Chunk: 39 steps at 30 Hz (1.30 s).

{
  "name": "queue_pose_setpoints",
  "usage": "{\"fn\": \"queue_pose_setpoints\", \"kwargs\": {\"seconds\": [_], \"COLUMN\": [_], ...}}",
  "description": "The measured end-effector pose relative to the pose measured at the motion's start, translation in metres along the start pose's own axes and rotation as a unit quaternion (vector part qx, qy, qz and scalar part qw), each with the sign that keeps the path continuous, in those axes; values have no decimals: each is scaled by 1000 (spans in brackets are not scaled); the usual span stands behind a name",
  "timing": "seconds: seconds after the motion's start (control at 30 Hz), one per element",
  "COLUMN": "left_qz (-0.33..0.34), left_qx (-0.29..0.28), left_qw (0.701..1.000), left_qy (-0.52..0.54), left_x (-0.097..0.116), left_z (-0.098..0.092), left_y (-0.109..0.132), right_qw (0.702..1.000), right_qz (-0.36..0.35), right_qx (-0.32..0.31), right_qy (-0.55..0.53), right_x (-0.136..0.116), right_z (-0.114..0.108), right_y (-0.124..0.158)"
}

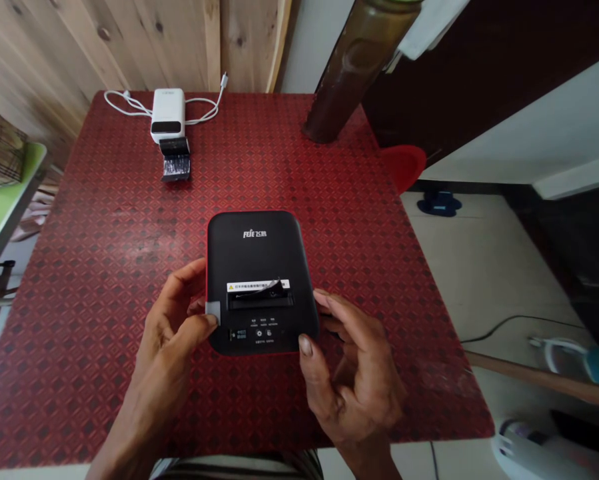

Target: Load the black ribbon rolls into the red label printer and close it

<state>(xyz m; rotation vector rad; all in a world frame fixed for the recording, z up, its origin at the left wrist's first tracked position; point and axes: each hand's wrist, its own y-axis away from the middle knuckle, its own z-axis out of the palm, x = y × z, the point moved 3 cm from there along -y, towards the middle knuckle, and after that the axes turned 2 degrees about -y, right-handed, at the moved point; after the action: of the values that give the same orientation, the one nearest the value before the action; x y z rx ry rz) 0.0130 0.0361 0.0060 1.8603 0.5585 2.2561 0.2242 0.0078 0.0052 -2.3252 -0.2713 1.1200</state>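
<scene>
A black receipt printer with rounded corners lies face up at the middle of the table, its lettering readable from my side. A slot across its top has a curled dark strip sticking out of it, beside a white warning label. My left hand grips the printer's left side, the thumb on top by a small greyish tab at the edge. On the opposite side, my right hand holds the lower right corner, thumb on top and fingers along the side. Both hands' fingertips are partly hidden behind the printer.
The table has a red patterned cover. At its far left lies a white power bank with a white cable and a crinkled black strip. A tall brown cylinder stands far right. A red stool is beside the table.
</scene>
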Motion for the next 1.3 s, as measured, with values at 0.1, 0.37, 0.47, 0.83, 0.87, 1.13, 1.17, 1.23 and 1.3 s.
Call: {"fn": "queue_pose_setpoints", "kwargs": {"seconds": [0.1,0.37,0.47,0.83,0.87,1.13,1.17,1.23,1.3], "left_qz": [-3,15,22,37,38,89,100,106,99], "left_qx": [7,17,7,-52,-54,-71,-73,-79,-87], "left_qw": [1000,999,999,998,998,991,989,987,987], "left_qy": [7,39,39,12,10,-70,-80,-90,-88], "left_x": [2,2,-2,-5,-4,-2,-4,-9,-13], "left_z": [2,2,0,-4,-5,-1,-1,-1,-2], "left_y": [1,-5,-7,-1,-1,3,3,3,2], "right_qw": [1000,999,997,992,991,952,939,911,885], "right_qz": [-2,-40,-68,-110,-118,-182,-174,-153,-133], "right_qx": [6,8,4,21,8,-238,-283,-359,-410], "right_qy": [-1,16,34,59,59,63,85,135,175], "right_x": [1,-3,-6,-12,-12,-10,-10,-13,-19], "right_z": [0,1,3,-16,-17,24,33,49,61], "right_y": [1,-1,-3,-27,-34,-101,-107,-116,-122]}}
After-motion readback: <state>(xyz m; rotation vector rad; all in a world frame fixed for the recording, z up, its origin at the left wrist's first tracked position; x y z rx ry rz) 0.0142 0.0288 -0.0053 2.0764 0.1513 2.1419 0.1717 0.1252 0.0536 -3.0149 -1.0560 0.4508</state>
